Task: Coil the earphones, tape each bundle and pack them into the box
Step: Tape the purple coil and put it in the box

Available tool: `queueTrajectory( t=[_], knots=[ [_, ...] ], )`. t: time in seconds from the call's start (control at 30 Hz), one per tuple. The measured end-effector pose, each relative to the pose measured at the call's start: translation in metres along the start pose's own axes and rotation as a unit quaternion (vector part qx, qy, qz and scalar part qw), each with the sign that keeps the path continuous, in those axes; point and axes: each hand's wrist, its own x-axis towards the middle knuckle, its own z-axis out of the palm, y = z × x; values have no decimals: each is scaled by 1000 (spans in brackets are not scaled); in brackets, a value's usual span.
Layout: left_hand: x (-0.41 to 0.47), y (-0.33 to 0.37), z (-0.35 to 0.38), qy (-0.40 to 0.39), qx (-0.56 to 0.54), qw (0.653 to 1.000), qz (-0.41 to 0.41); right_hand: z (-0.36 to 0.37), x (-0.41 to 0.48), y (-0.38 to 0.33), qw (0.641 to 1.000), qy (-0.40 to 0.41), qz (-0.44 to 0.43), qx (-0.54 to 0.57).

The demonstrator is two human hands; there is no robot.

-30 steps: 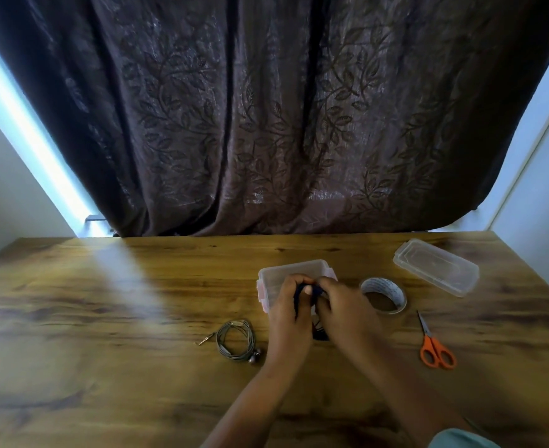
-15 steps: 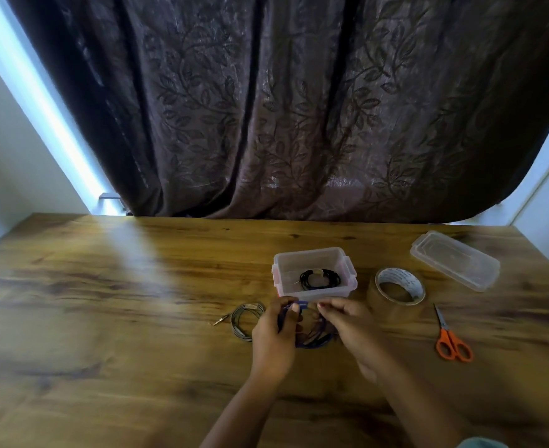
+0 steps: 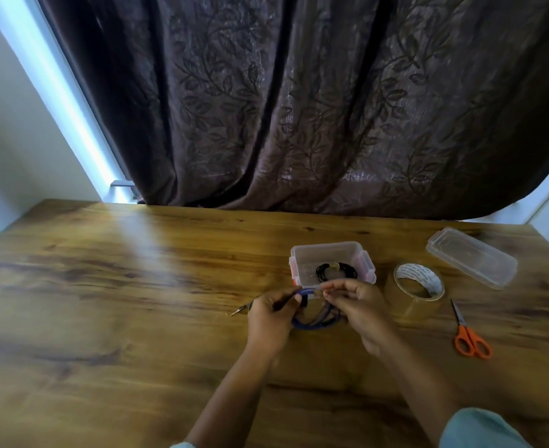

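From the head camera, both hands are down at the near side of the wooden table (image 3: 111, 318), working together just in front of the clear plastic box (image 3: 331, 250). The left hand (image 3: 271, 321) is curled, fingers pinching the top of a blue coil of earphones (image 3: 312, 323), and the right hand (image 3: 359, 307) is curled in too, fingertips pinching the same coil from the other side, so the bundle hangs between them just above the tabletop. What looks like a small strip of pale tape sits where the fingertips meet, though it is too blurred to be sure. Inside the box lies a black coil of earphones (image 3: 334, 270), banded across with something pale. Peeking out from behind the left hand, a thin grey cable with a gold plug (image 3: 236, 313) rests on the wood. To the right of the box stands a roll of brown tape (image 3: 417, 294), upright on its side face, and beyond it the clear lid (image 3: 472, 257) lies flat near the table's far right corner. Orange-handled scissors (image 3: 468, 337) lie closed just in front of the tape roll. A dark leaf-patterned curtain (image 3: 299, 101) hangs behind the table.
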Motion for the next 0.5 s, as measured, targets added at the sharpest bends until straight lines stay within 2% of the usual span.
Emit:
queueTrajectory(
  t=[0.17, 0.3, 0.43, 0.5],
  knots=[
    [36, 29, 6, 17, 39, 999, 30, -9, 26, -29, 1000, 8, -6, 6],
    [71, 48, 17, 6, 80, 997, 9, -16, 56, -41, 1000, 16, 13, -6],
    [95, 58, 28, -11, 175, 984, 26, -17, 77, -43, 998, 46, 21, -47],
    [102, 57, 31, -27, 253, 966, 45, -17, 85, -38, 994, 58, 16, -95]
  ],
)
